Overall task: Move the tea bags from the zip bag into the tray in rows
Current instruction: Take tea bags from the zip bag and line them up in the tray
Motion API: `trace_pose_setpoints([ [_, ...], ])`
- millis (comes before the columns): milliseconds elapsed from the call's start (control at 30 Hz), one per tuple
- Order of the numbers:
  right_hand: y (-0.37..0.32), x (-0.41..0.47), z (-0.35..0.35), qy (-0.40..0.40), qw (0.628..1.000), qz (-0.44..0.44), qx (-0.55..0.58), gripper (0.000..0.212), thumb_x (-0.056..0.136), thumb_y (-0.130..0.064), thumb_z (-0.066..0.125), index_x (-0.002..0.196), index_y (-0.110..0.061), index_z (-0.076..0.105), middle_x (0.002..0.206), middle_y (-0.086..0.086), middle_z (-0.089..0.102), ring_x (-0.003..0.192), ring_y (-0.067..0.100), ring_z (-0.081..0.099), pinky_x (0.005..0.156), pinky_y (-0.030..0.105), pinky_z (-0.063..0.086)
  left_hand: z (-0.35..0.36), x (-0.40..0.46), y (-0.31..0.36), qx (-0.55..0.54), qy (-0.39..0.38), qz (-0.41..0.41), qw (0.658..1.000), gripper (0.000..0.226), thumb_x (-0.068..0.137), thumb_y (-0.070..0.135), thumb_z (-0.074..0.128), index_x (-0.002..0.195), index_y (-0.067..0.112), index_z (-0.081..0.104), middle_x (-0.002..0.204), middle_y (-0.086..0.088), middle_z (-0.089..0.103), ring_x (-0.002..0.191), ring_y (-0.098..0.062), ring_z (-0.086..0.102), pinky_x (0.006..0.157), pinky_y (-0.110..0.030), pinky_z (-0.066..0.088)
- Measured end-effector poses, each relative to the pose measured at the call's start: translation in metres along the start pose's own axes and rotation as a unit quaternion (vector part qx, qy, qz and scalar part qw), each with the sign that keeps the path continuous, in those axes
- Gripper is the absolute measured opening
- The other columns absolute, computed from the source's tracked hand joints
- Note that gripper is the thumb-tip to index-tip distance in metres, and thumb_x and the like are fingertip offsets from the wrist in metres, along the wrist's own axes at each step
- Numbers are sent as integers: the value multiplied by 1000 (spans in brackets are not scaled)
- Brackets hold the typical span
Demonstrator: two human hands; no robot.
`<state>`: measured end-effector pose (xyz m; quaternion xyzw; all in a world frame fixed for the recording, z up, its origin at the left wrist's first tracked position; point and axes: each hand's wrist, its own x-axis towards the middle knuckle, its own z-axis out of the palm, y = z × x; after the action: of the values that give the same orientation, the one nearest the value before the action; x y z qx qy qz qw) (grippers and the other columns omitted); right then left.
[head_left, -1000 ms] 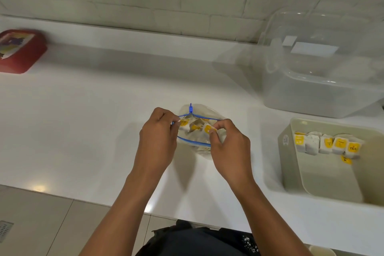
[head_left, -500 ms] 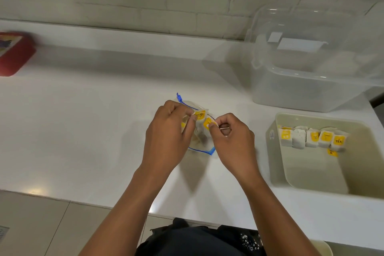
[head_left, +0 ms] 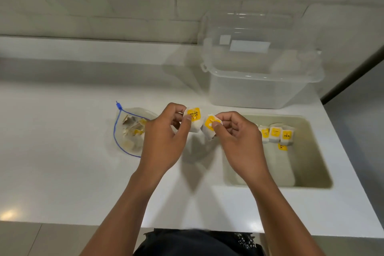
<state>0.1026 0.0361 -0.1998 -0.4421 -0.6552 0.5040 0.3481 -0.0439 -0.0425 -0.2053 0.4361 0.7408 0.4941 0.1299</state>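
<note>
Currently my left hand [head_left: 164, 137] pinches one tea bag [head_left: 192, 121] between thumb and curled fingers, its yellow label facing up and partly legible as "RELAX". My right hand [head_left: 239, 141] pinches a second tea bag [head_left: 209, 128] the same way, thumb pressed on its yellow label. Both bags are held above the white desk [head_left: 62, 162], just beside each other, and whether their edges touch cannot be told. The zip bag [head_left: 129, 131] lies flat on the desk at 9 o'clock from my left hand, partly hidden behind it; its blue seal line is parted into a loop, the blue slider sits at its far corner, and more tea bags with yellow labels show through the clear film. The tray [head_left: 311, 172], a pale beige tub, stands on the desk at 3 o'clock from my right hand. Inside it, a row of tea bags [head_left: 276, 134] stands against the far wall, labels facing me, the nearest end of the row hidden by my right hand. One loose yellow label [head_left: 282, 147] lies on the tray floor just in front of that row. A clear plastic container [head_left: 259, 77] with its lid raised stands at 12 o'clock from the tray, against the white brick wall [head_left: 104, 0].
</note>
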Motion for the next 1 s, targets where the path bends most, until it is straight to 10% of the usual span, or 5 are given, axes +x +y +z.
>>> trace_pose_setpoints([
  [200, 34, 16, -56, 26, 995, 1, -97, 12, 91, -29, 69, 81, -24, 65, 77, -14, 69, 78, 2, 66, 73, 24, 49, 44, -6, 2, -14, 17, -54, 998, 4, 95, 30, 63, 93, 31, 61, 83, 18, 69, 76, -3, 62, 66, -27, 46],
  [433, 91, 38, -88, -96, 979, 72, -162, 10, 91, -19, 67, 82, -21, 62, 69, -2, 70, 70, 26, 65, 69, 35, 51, 86, -25, -9, -43, 6, -81, 996, 4, 100, 28, 58, 96, 28, 58, 82, 9, 70, 73, -18, 66, 71, -45, 57],
  [800, 115, 54, -61, -174, 962, 95, -185, 22, 80, -22, 79, 64, -21, 64, 56, -7, 59, 51, 2, 54, 52, 10, 37, 116, -41, 2, -67, 48, -115, 990, 4, 98, 23, 61, 95, 23, 63, 83, 16, 69, 78, -5, 66, 64, -16, 49],
  [1000, 116, 67, -56, -177, 941, 58, -283, 14, 84, -15, 67, 86, -25, 77, 66, -12, 63, 63, 5, 55, 55, 14, 36, 119, -38, 3, -63, 54, -126, 989, 4, 98, 25, 61, 95, 26, 64, 85, 17, 70, 80, -6, 66, 66, -33, 53],
])
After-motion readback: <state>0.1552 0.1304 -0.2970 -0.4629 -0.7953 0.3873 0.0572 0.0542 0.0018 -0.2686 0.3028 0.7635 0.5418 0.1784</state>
